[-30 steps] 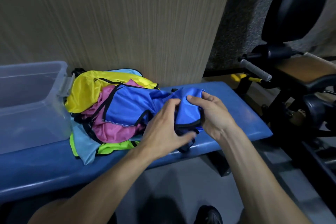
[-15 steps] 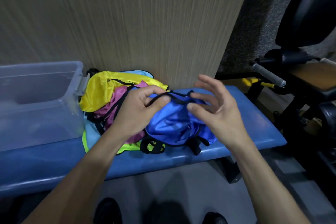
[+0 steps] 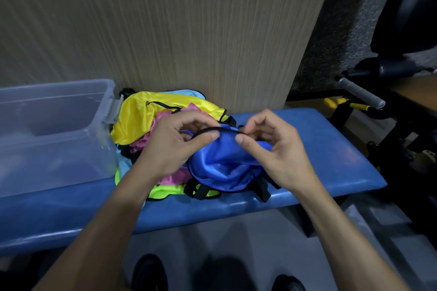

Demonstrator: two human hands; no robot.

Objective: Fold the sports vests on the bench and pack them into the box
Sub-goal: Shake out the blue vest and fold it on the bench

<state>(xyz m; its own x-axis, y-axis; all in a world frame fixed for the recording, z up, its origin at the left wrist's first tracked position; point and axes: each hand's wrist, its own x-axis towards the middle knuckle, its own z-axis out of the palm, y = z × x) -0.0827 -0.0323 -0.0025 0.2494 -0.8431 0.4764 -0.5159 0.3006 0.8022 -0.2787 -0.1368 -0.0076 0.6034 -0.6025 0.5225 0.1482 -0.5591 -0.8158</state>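
Observation:
A crumpled blue vest point(image 3: 222, 168) with black trim lies at the front of the blue bench point(image 3: 331, 156). My left hand point(image 3: 175, 146) pinches its black edge between thumb and fingers. My right hand point(image 3: 272, 146) pinches the same edge a little to the right. Behind them sits a pile of vests: a yellow vest point(image 3: 139, 116) on top, a pink vest point(image 3: 144, 144) under it, a light blue vest point(image 3: 124, 168) and a neon green vest point(image 3: 165, 191) at the bottom. A clear plastic box point(image 3: 54, 132) stands on the bench's left end, holding no vests.
A wood-grain wall panel point(image 3: 189, 30) rises directly behind the bench. Black gym equipment point(image 3: 390, 92) with a grey-gripped bar point(image 3: 359, 93) stands to the right. My two black shoes point(image 3: 149, 274) are on the grey floor below the bench.
Both hands have closed onto the blue vest's black edge and drawn close together; half a second ago the right hand's fingers were spread. The vest has bunched up nearer the bench front.

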